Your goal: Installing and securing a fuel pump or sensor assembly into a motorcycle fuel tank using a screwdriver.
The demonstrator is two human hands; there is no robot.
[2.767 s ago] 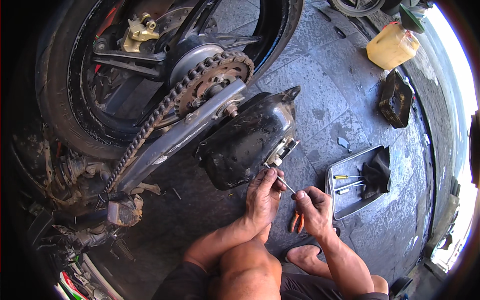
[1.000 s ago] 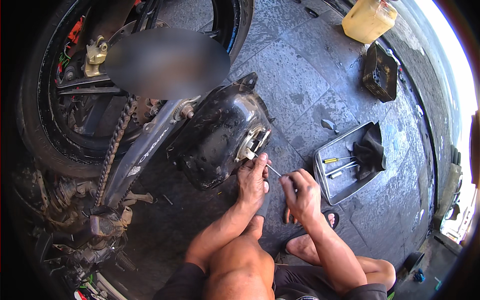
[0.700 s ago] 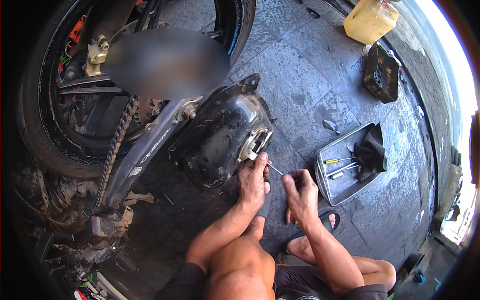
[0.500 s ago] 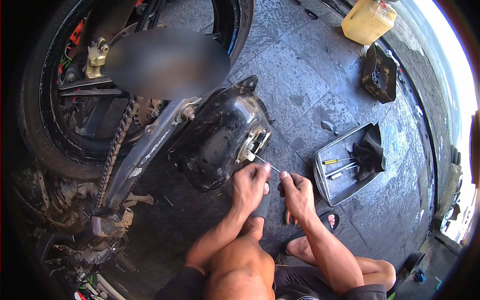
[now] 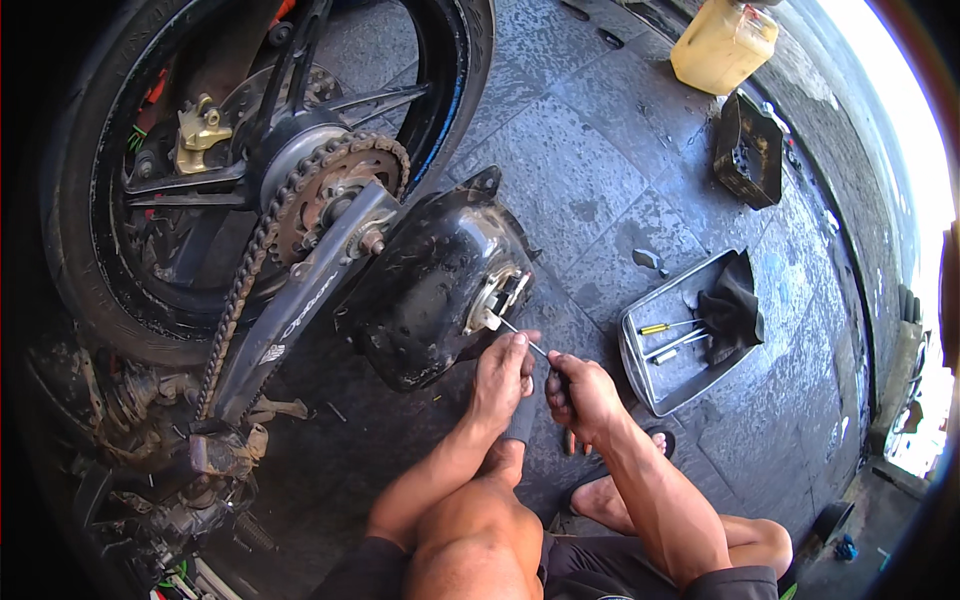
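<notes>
Head view, steeply down, close overhead.

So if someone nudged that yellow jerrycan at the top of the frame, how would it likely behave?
The yellow jerrycan stands squat and upright on the wet paving, so it would probably slide rather than tip. Its translucent walls look evenly tinted, perhaps partly full, so likely heavy for its size. The plastic should flex a little, not crack.
</notes>
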